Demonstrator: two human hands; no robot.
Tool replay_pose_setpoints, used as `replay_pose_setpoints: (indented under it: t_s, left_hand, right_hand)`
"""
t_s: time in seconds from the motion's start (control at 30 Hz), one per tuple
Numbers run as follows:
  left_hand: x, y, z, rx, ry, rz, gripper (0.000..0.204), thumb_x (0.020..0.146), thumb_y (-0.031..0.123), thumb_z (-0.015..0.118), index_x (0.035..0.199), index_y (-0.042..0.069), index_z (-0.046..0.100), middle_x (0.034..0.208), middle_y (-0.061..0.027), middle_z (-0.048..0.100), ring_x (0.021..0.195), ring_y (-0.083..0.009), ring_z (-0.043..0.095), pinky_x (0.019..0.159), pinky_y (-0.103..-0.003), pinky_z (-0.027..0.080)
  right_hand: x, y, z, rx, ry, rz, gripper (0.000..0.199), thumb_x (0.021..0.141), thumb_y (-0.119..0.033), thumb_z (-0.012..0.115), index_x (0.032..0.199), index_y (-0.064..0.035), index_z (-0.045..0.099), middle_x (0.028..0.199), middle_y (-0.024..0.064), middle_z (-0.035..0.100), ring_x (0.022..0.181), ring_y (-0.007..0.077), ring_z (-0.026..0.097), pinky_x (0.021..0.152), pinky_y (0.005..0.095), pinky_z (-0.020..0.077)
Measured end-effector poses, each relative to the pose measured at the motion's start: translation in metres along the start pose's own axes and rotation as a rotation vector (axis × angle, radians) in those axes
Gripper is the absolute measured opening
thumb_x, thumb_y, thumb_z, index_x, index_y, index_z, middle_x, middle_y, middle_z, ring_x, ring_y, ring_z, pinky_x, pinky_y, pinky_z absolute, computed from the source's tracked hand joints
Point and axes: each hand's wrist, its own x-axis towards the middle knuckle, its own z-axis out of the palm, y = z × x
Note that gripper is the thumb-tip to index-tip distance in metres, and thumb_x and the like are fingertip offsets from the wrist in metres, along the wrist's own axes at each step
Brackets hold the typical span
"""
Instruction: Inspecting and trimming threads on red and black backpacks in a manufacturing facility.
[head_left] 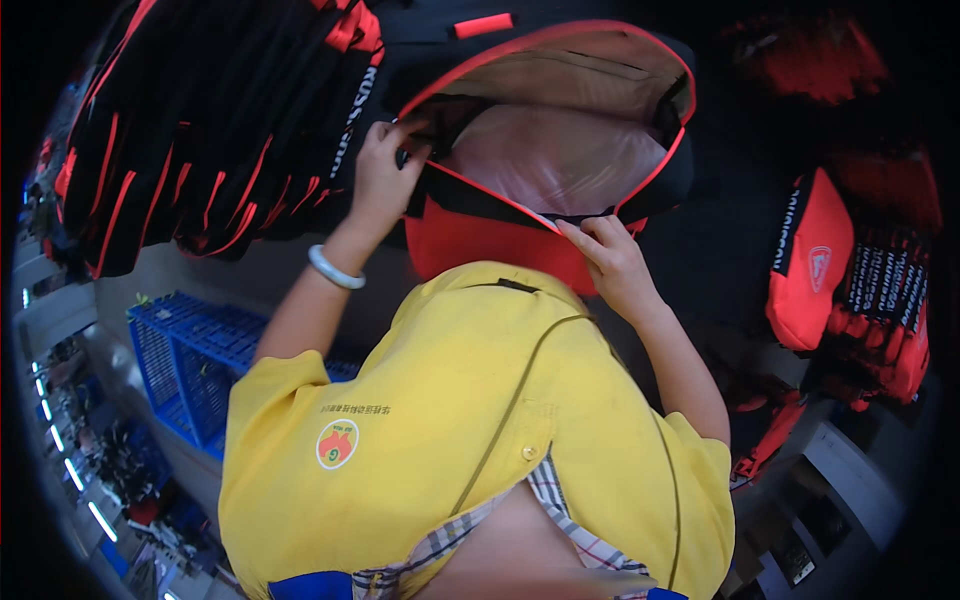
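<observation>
- Surface: dark bench (715,215); clock positions are from the view's centre.
- Right hand (618,262), 2 o'clock: closed in a pinch on the near rim of the bag (500,250).
- Left hand (383,180), 11 o'clock: grips the rim's left end.
- Bag position: between 12 and 1 o'clock; red front panel, red-trimmed mouth spread, pale lining exposed.
- Blue crate (165,345): 9 o'clock.
- Red pouch (815,265): 3 o'clock.
- Black bags with red trim (230,120): 10 o'clock.
- Red strip (483,25): 12 o'clock, beyond the bag.
</observation>
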Motion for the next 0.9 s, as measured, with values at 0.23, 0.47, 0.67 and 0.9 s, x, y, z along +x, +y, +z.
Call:
replay_pose_setpoints:
  t_s: [0.23,0.47,0.67,0.9]
  left_hand:
    - [0.027,-0.030,0.030,0.010,0.148,0.150,0.052,0.073,0.009,0.066,0.125,0.016,0.060,0.140,-0.0268,0.031,0.134,-0.0430,0.032,0.111,-0.043,0.030]
    - [0.073,-0.018,0.027,-0.517,-0.058,0.074,0.059,0.074,-0.003,0.055,0.131,0.009,0.051,0.118,-0.0107,0.056,0.106,-0.0232,0.059,0.088,-0.033,0.050]
    - [0.044,0.024,0.006,-0.817,-0.396,-0.144,0.064,0.072,-0.009,0.050,0.134,0.008,0.050,0.096,0.0019,0.061,0.075,-0.0045,0.054,0.064,-0.020,0.044]
    - [0.017,0.049,-0.001,-0.683,-0.240,-0.023,0.074,0.068,-0.013,0.047,0.139,0.007,0.046,0.127,-0.0024,0.053,0.094,-0.0061,0.053,0.072,-0.019,0.045]
  right_hand:
    - [-0.006,-0.019,0.000,0.083,-0.071,0.033,0.030,0.067,0.003,0.067,0.097,-0.0016,0.067,0.089,0.0092,0.059,0.081,0.0248,0.056,0.071,0.0353,0.0480]
    - [-0.017,-0.025,-0.008,0.225,-0.087,0.129,0.019,0.071,0.003,0.068,0.090,0.0000,0.065,0.083,0.0105,0.061,0.076,0.0262,0.057,0.069,0.0356,0.0488]
    - [-0.054,0.018,0.051,0.446,-0.208,0.392,0.009,0.078,-0.005,0.066,0.087,-0.0012,0.066,0.087,0.0166,0.063,0.082,0.0339,0.061,0.074,0.0397,0.0492]
    - [-0.055,0.020,0.034,0.509,-0.440,0.483,0.013,0.082,-0.007,0.063,0.094,-0.0024,0.067,0.093,0.0168,0.065,0.087,0.0274,0.064,0.077,0.0343,0.0496]
